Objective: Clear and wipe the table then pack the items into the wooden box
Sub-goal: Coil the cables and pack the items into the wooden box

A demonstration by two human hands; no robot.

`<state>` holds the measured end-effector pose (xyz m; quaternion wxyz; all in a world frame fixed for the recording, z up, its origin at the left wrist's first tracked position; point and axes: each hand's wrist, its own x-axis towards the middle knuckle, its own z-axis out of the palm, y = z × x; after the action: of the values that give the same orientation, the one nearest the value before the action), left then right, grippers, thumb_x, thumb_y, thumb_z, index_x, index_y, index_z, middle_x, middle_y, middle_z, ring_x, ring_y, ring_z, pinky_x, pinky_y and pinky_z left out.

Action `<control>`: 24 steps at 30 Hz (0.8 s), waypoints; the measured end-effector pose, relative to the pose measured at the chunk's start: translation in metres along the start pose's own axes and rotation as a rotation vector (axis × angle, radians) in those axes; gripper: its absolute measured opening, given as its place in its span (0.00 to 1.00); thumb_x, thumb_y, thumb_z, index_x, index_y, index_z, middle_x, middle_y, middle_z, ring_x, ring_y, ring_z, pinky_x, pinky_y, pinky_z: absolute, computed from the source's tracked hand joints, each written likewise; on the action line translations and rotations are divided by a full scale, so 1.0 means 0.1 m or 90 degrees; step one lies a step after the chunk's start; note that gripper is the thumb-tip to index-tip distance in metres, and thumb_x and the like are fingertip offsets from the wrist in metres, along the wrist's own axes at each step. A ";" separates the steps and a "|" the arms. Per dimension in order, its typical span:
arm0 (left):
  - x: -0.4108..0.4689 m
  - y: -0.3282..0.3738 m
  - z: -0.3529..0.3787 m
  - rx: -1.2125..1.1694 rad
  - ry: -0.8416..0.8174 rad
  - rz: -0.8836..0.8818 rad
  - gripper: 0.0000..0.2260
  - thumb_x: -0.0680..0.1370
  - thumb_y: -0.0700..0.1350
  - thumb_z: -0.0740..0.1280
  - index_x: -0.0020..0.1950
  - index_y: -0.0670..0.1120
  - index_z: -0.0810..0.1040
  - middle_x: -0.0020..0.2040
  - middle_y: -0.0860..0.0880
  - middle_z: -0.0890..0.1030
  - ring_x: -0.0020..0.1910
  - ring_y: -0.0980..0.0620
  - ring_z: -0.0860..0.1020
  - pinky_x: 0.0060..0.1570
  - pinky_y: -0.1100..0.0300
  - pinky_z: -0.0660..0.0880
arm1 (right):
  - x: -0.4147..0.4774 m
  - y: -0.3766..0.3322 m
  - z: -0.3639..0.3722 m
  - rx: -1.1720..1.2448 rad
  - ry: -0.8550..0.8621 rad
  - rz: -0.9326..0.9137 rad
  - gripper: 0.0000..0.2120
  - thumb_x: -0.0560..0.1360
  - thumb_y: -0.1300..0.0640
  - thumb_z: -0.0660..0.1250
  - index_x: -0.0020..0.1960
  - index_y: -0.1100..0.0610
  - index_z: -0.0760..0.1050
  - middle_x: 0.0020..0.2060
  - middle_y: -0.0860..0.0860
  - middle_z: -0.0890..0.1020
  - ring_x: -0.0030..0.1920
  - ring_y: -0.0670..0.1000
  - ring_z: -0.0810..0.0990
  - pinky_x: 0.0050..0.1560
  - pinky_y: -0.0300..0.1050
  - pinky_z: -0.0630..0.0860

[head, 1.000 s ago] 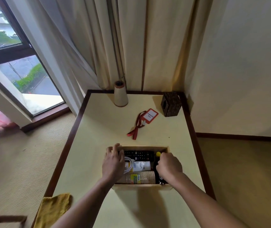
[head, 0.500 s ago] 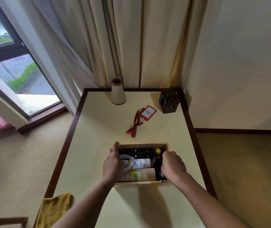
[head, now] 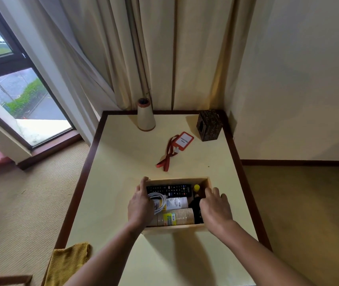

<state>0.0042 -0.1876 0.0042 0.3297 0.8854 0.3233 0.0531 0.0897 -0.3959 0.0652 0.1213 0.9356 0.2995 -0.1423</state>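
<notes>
Wooden box (head: pixel 176 180) flanked by straight left fingers (head: pixel 141 187) and right fingers (head: pixel 211 192); lanyard (head: pixel 183 140) beyond.

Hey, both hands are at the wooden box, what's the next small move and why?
Probably reach the right hand forward for the red lanyard badge: it lies on the table beyond the wooden box, not yet packed.
</notes>
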 end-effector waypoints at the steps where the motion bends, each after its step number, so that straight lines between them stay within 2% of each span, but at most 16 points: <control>1: 0.01 0.00 0.00 0.001 -0.001 -0.001 0.31 0.75 0.35 0.62 0.75 0.54 0.62 0.60 0.45 0.80 0.49 0.42 0.81 0.46 0.48 0.79 | 0.00 0.00 0.01 -0.025 0.000 -0.006 0.12 0.78 0.63 0.67 0.59 0.54 0.79 0.61 0.53 0.74 0.64 0.57 0.69 0.63 0.54 0.69; 4: 0.04 -0.01 -0.01 0.012 -0.003 -0.008 0.31 0.75 0.35 0.63 0.76 0.53 0.63 0.60 0.44 0.80 0.51 0.41 0.81 0.49 0.47 0.79 | 0.03 0.01 0.03 -0.044 -0.016 -0.025 0.08 0.79 0.62 0.66 0.55 0.52 0.80 0.55 0.51 0.81 0.61 0.56 0.73 0.64 0.55 0.66; 7: 0.06 -0.02 -0.01 0.018 -0.019 -0.004 0.31 0.74 0.33 0.64 0.75 0.52 0.64 0.58 0.42 0.80 0.51 0.40 0.81 0.50 0.46 0.80 | 0.04 0.04 0.00 -0.018 -0.017 -0.033 0.06 0.79 0.61 0.66 0.52 0.52 0.80 0.50 0.51 0.83 0.58 0.54 0.76 0.62 0.53 0.66; 10: 0.09 -0.04 -0.01 0.022 -0.022 0.002 0.30 0.73 0.33 0.64 0.73 0.52 0.64 0.56 0.41 0.80 0.50 0.38 0.81 0.49 0.47 0.79 | 0.05 0.10 -0.07 0.106 -0.008 -0.013 0.06 0.77 0.61 0.68 0.52 0.55 0.81 0.49 0.53 0.84 0.52 0.56 0.81 0.53 0.48 0.71; 12: 0.11 -0.03 0.01 0.023 -0.023 -0.004 0.28 0.74 0.33 0.62 0.71 0.51 0.65 0.56 0.41 0.81 0.50 0.37 0.80 0.48 0.48 0.78 | 0.10 0.13 -0.12 0.219 0.045 0.016 0.07 0.76 0.61 0.67 0.53 0.56 0.82 0.48 0.54 0.84 0.49 0.56 0.82 0.46 0.47 0.77; 13: 0.12 -0.01 0.00 0.025 -0.026 -0.006 0.26 0.75 0.33 0.61 0.70 0.51 0.65 0.56 0.41 0.81 0.50 0.38 0.80 0.48 0.48 0.77 | 0.15 0.14 -0.15 0.274 0.084 0.026 0.09 0.77 0.61 0.66 0.54 0.55 0.82 0.49 0.53 0.84 0.48 0.56 0.82 0.46 0.48 0.79; 16: 0.20 0.03 -0.03 0.028 -0.032 -0.023 0.20 0.80 0.38 0.58 0.71 0.51 0.65 0.62 0.41 0.80 0.55 0.39 0.78 0.50 0.48 0.74 | 0.43 0.14 -0.24 0.393 0.202 0.012 0.09 0.81 0.58 0.63 0.55 0.56 0.82 0.49 0.51 0.83 0.51 0.52 0.80 0.48 0.45 0.78; 18: 0.26 0.06 -0.06 0.017 -0.050 -0.028 0.16 0.84 0.45 0.55 0.72 0.52 0.66 0.65 0.42 0.77 0.58 0.41 0.78 0.54 0.48 0.73 | 0.75 0.10 -0.31 0.431 0.231 -0.008 0.10 0.81 0.58 0.63 0.58 0.56 0.81 0.51 0.51 0.82 0.53 0.51 0.78 0.51 0.44 0.78; 21: 0.35 0.11 -0.01 0.029 -0.092 -0.032 0.15 0.85 0.57 0.50 0.65 0.52 0.69 0.58 0.44 0.74 0.52 0.42 0.78 0.55 0.46 0.76 | 1.31 0.05 -0.35 0.447 0.194 0.004 0.12 0.81 0.59 0.62 0.61 0.57 0.80 0.56 0.54 0.80 0.58 0.53 0.77 0.57 0.49 0.78; 24: 0.35 0.14 0.02 0.052 -0.079 -0.033 0.16 0.85 0.61 0.50 0.60 0.53 0.70 0.54 0.47 0.71 0.51 0.42 0.78 0.52 0.48 0.77 | 1.79 0.04 -0.35 0.435 0.120 0.021 0.16 0.81 0.61 0.62 0.67 0.57 0.77 0.63 0.56 0.79 0.64 0.56 0.76 0.62 0.52 0.77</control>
<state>0.0401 -0.1750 0.0066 0.3140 0.8909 0.3273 -0.0237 0.2384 -0.2946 0.0374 -0.2246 0.9359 0.2290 -0.1455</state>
